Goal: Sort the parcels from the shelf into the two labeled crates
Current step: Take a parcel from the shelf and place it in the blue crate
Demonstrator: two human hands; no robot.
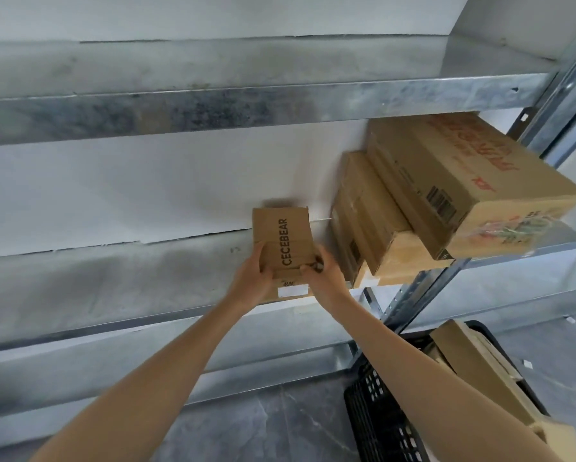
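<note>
At the front edge of the middle shelf (119, 295), the CECEBEAR parcel (281, 235) is held by its near end. Its long axis runs front to back, from the person toward the wall, with the printed name along it. The left hand (249, 271) grips the near-left edge and the right hand (323, 278) grips the near-right corner; the fingers of both are curled and clamped on the cardboard. Whether the labeled face below the grip belongs to this parcel or to another beneath it cannot be told.

Just to the right, stacked parcels (473, 181) remain on the shelf. The black crate (380, 411), already holding parcels, lies below and to the right, nearer the right hand. Its label is not visible. Judgement: draw the parcel straight back along its axis to avoid the stack.
</note>
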